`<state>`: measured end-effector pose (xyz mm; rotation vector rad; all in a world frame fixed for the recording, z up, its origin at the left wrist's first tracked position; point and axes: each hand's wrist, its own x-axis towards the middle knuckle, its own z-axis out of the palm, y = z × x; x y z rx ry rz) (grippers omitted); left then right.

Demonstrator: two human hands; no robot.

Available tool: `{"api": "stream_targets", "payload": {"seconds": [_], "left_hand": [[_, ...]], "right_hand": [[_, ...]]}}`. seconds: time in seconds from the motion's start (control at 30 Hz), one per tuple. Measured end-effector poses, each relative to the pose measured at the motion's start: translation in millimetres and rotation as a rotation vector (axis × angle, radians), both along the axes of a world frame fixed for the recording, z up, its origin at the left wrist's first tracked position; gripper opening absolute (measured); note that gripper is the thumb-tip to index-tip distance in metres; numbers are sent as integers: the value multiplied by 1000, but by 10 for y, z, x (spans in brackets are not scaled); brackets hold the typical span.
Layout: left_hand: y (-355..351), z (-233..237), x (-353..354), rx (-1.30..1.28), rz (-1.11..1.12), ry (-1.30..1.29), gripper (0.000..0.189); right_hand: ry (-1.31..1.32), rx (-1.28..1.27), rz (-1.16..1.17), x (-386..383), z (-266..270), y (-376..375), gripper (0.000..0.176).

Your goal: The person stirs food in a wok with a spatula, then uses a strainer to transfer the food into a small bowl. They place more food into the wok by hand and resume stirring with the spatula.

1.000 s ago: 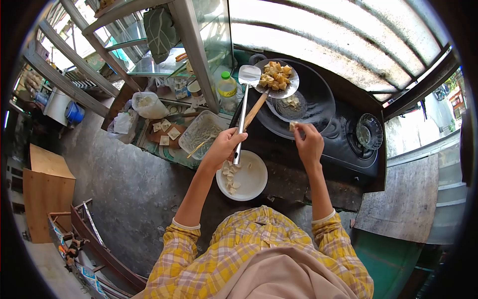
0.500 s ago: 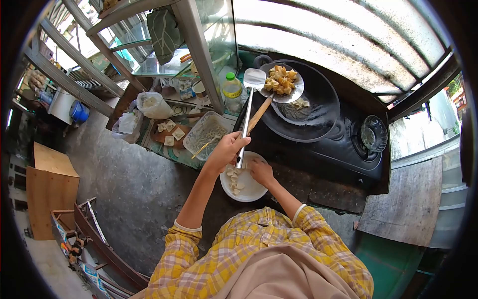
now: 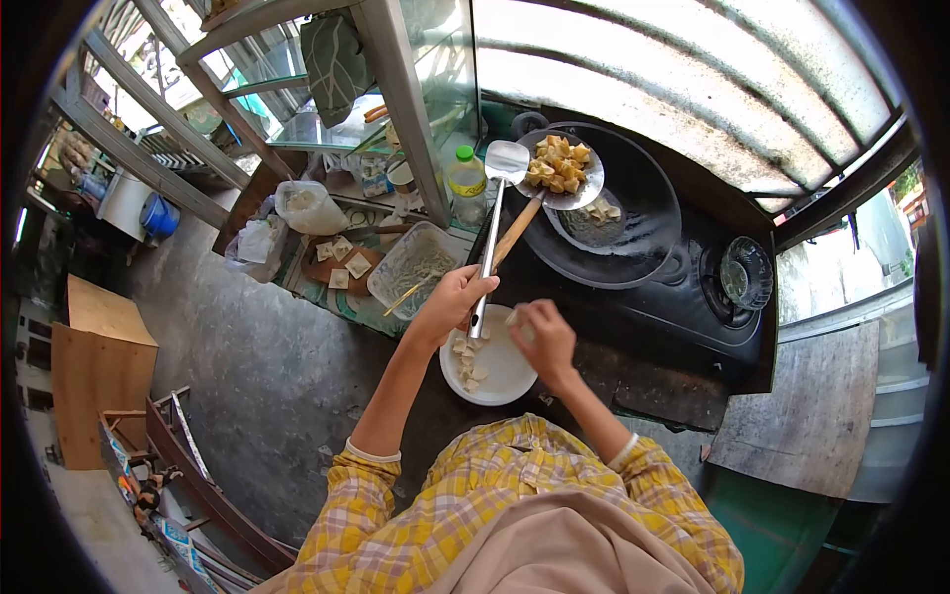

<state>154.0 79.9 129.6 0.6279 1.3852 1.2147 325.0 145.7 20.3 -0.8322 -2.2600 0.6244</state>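
Observation:
My left hand (image 3: 455,302) is closed around two handles together: a metal spatula (image 3: 507,160) and a skimmer with a wooden handle (image 3: 517,236). Golden fried dumplings (image 3: 559,165) are heaped on the skimmer, which is held over the black wok (image 3: 648,233). Oil and a few pale pieces (image 3: 601,211) show in the wok. My right hand (image 3: 546,342), a little blurred, is raised over the right rim of a white bowl (image 3: 510,384). Its fingers are pinched on a small pale uncooked dumpling (image 3: 512,319). Several more uncooked dumplings (image 3: 467,371) lie along the bowl's left side.
The wok stands on a black stove (image 3: 708,327), with a glass dish (image 3: 744,272) on the right burner. Left of it are a green-capped bottle (image 3: 467,183), a plastic tub of filling (image 3: 421,262) and a board (image 3: 322,265) with wrapper squares. A glass cabinet post (image 3: 406,109) rises behind.
My right hand has come up out of the bowl and moved right, with a pale dumpling in its fingers. My left hand keeps the spatula and skimmer in nearly the same place.

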Motion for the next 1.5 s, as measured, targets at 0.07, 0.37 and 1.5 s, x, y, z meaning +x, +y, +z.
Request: {"api": "stream_targets", "payload": {"seconds": [0.07, 0.37, 1.5], "left_hand": [[-1, -19, -8, 9, 6, 6, 21], [25, 0, -6, 8, 14, -1, 25], [1, -39, -18, 2, -2, -17, 20]], "right_hand": [[75, 49, -155, 66, 456, 224, 25], [-132, 19, -142, 49, 554, 402, 25], [-190, 28, -226, 470, 525, 1050, 15]]}}
